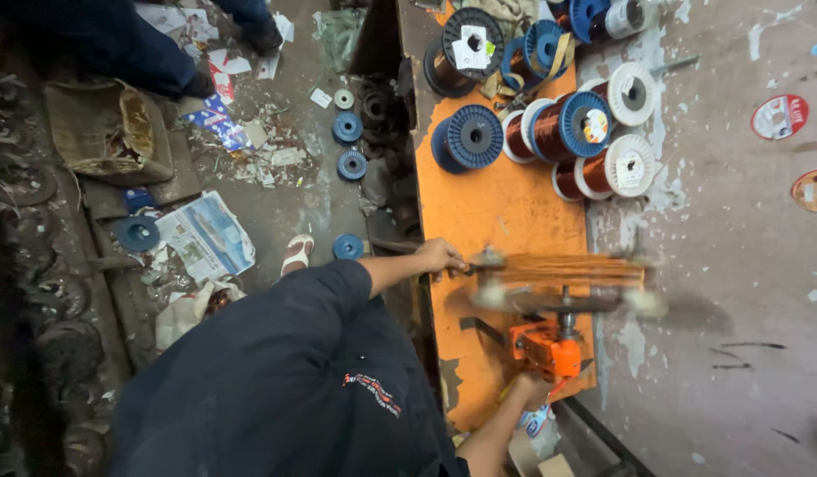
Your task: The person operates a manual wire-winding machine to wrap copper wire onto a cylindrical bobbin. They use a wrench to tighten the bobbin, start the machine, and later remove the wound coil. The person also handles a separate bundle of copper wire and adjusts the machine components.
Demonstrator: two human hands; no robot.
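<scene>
An orange hand winder (545, 346) stands on the orange tabletop (479, 203). On its shaft a flat former wound with copper wire (567, 272) is blurred by spinning. My left hand (439, 256) is pinched at the former's near end, where the wire runs onto it. My right hand (532, 387) is closed on the handle at the winder's near side, partly hidden by the machine. My dark blue sleeve and lap (285, 380) fill the lower left.
Several spools of copper wire, blue (469, 137) and white (620, 168), crowd the far end of the table. A grey patchy wall (744, 265) lies beyond. Newspaper (205, 234), small blue reels (348, 128) and scraps litter the floor. Another person's legs (117, 44) stand at top left.
</scene>
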